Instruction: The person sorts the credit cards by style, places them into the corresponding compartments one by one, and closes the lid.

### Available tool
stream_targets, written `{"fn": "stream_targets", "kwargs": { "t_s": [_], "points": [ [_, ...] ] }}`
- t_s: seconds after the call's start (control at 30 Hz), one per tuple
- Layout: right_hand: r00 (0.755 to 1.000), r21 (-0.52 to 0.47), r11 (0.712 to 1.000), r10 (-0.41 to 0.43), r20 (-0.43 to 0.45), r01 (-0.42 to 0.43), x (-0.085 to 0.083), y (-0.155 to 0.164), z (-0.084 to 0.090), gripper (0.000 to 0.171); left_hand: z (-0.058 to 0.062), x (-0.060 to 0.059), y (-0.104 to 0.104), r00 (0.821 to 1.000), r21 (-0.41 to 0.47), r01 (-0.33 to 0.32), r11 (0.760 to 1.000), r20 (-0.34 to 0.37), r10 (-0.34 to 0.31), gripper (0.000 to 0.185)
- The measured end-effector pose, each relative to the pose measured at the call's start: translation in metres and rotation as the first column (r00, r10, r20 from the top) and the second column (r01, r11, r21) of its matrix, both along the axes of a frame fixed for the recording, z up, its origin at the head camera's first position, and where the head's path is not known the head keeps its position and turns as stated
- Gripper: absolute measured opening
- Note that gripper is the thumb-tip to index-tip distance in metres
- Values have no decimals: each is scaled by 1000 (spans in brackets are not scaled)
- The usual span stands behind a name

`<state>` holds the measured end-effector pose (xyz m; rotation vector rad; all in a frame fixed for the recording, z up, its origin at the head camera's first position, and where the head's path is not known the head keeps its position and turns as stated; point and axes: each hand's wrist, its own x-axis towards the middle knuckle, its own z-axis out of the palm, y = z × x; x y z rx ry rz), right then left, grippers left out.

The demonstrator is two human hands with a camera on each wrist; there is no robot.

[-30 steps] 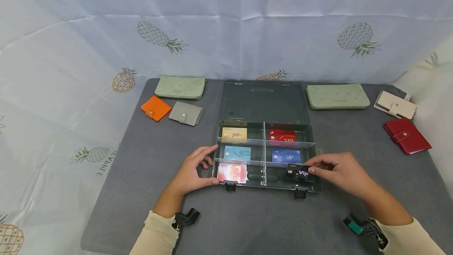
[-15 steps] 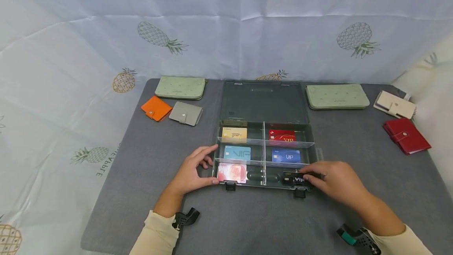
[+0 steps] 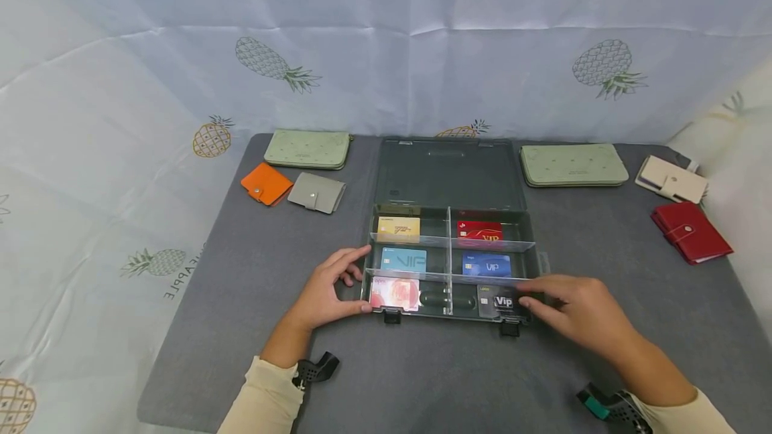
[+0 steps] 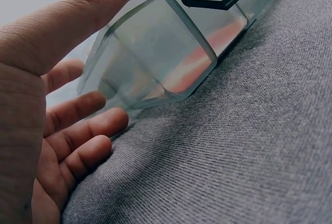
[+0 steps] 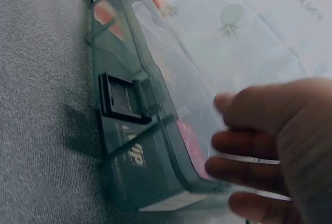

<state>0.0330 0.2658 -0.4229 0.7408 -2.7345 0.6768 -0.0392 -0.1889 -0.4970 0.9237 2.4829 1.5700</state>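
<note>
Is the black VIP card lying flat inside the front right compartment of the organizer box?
Yes, the black VIP card lies flat in the box's front right compartment, the right hand beside it.

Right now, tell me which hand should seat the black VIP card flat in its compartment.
Right. The right hand already has its fingertips at the black VIP card in the near right compartment of the organizer box. The left hand rests against the box's near left corner, likely steadying it.
</note>
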Motion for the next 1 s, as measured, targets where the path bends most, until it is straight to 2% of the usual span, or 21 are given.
{"fn": "stream_targets", "kwargs": {
  "t_s": [0.17,0.23,0.33,0.4,0.5,0.6,0.7,0.73,0.77,0.87,0.93,1.0],
  "points": [
    [1000,-199,980,1,-14,-4,-6,9,-7,37,0,-1,0,1000,-14,-6,1000,3,6,98],
    [1000,-277,961,-17,-26,9,-10,13,-10,41,1,-1,0,1000,-18,-3,1000,-2,3,98],
    [997,-378,923,-81,7,77,-15,16,-13,41,4,-1,-1,1000,-21,5,1000,16,-5,94],
    [987,-440,884,-137,83,160,-18,18,-14,36,8,-3,-1,999,-22,13,1000,47,-12,86],
    [960,-541,800,-155,232,260,-26,25,-18,31,15,-10,0,995,-44,24,999,96,-19,68],
    [929,-657,696,-42,368,291,-40,36,-25,38,24,-22,0,993,-74,19,997,114,-11,52],
    [886,-718,631,102,453,295,-58,48,-32,47,30,-41,3,992,-83,-11,997,123,21,46],
    [869,-727,619,138,475,299,-65,50,-35,49,31,-48,5,991,-84,-28,996,130,39,46],
    [853,-730,613,168,494,302,-71,53,-36,51,31,-56,7,989,-85,-42,996,138,54,47],
    [813,-693,650,195,548,312,-92,57,-38,58,30,-82,17,975,-57,-66,996,207,76,51],
    [787,-648,691,185,589,322,-105,58,-37,62,31,-99,23,962,-58,-66,996,260,79,56],
    [758,-579,747,158,633,328,-117,57,-34,67,33,-115,27,949,-69,-53,996,309,71,61]
  ]
}}
